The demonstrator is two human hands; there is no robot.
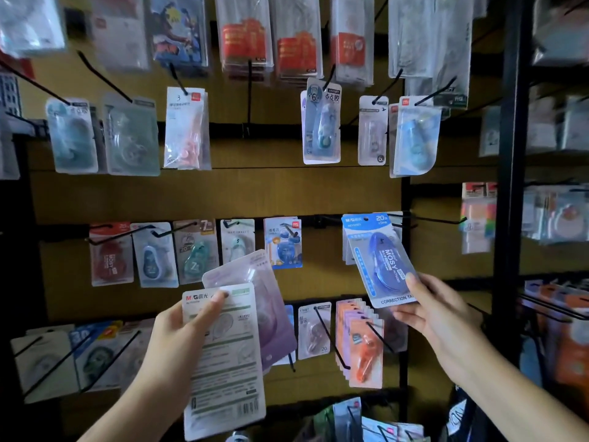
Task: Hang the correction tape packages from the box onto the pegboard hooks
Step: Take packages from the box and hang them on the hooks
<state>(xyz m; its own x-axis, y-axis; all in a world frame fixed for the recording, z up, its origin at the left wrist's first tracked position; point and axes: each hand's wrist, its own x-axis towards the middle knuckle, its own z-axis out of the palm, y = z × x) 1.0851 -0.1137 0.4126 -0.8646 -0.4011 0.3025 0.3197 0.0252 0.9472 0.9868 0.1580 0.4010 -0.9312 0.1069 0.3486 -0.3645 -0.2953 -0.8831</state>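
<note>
Above the right hand point(436, 311), a blue package point(381, 260) is pinched by its lower edge, top hole at a hook point(427, 219), not yet threaded. Left hand point(181, 327) grips spare packages point(229, 342). Several remain unhung; box unseen.

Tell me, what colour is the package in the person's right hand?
Blue: the correction tape package in the right hand has a blue card and dispenser, seen in the head view.
</note>
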